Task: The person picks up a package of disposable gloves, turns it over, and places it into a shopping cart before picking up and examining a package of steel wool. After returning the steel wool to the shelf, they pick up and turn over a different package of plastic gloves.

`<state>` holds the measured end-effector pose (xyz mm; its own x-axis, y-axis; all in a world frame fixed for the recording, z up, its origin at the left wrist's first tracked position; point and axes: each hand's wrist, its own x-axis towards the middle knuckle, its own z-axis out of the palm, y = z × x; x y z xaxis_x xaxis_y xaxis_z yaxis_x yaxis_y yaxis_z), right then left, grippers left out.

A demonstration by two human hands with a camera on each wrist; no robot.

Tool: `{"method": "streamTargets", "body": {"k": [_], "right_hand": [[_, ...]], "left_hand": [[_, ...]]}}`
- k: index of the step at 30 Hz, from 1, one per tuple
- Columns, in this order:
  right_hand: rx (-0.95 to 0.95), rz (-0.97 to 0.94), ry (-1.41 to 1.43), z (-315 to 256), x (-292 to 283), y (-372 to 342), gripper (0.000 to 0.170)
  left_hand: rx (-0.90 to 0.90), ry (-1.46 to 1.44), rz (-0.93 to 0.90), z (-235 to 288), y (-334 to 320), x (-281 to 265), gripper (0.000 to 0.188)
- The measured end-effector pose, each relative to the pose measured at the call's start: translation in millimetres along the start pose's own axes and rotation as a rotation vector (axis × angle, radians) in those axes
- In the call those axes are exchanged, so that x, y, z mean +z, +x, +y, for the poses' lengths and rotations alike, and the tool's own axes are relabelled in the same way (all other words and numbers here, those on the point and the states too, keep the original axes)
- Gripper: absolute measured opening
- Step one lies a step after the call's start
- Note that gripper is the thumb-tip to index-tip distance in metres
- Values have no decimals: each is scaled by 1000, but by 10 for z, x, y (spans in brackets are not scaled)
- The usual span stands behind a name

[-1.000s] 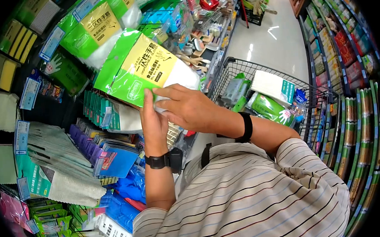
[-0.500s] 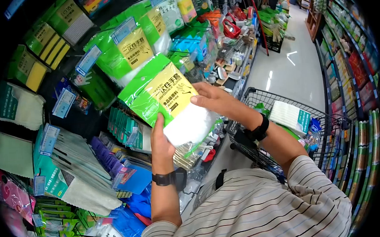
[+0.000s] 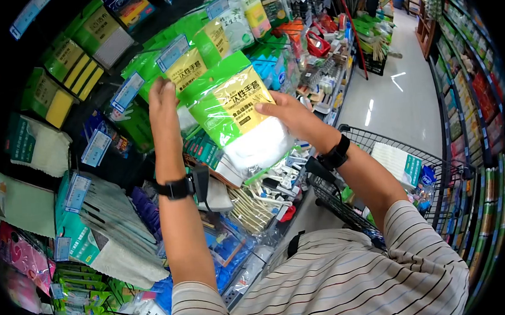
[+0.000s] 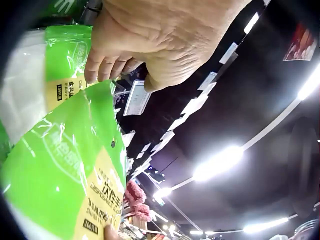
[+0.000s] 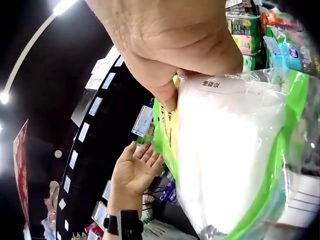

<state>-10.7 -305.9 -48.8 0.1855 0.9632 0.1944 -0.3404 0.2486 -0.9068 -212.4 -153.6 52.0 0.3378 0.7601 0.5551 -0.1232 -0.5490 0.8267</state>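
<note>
In the head view my right hand (image 3: 290,115) pinches a green-and-yellow pack of disposable gloves (image 3: 217,119) by its right side, thumb on the printed front. The pack is tilted, with white contents showing at its lower part. My left hand (image 3: 164,102) is raised beside hanging packs of the same gloves (image 3: 186,67). The left wrist view shows its bent fingers (image 4: 107,67) at the edge of one hanging pack, thumb apart and nothing gripped. From the right wrist, the left palm (image 5: 132,175) appears with fingers extended behind the held pack.
Blue-and-white price tags (image 3: 128,91) stick out from the rack. Grey cloths (image 3: 113,217) hang lower left, and brushes (image 3: 272,191) lie below the hands. A wire shopping cart (image 3: 350,136) holding packaged goods stands at right, with the aisle floor (image 3: 399,83) beyond it.
Both hands were on the glove pack earlier. The left hand has let go and moved up and left to the hanging packs; the right hand keeps holding the pack. The view has shifted.
</note>
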Motion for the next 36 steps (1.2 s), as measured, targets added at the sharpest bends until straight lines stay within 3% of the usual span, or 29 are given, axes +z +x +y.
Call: {"method": "streamTargets", "body": {"k": [3,6,14,25,36], "right_hand": [[-7,22,1,-65,-49,67,44],[-19,18,-7,-175,-46,140,44],[-47,-75,34,-234,43,609,44],[-95,-140,72,-109,136,1078,42],[-109,-169,121,-174,177,1296,40]], "left_hand": [[-105,62,-125,45,244,23,50],[-27,9,-160,182,258,64,46],[46,147,-173,441,348,-43,50],[127,247,-153,440,343,-61,44],[317,555,-108,343,337,-33,41]]}}
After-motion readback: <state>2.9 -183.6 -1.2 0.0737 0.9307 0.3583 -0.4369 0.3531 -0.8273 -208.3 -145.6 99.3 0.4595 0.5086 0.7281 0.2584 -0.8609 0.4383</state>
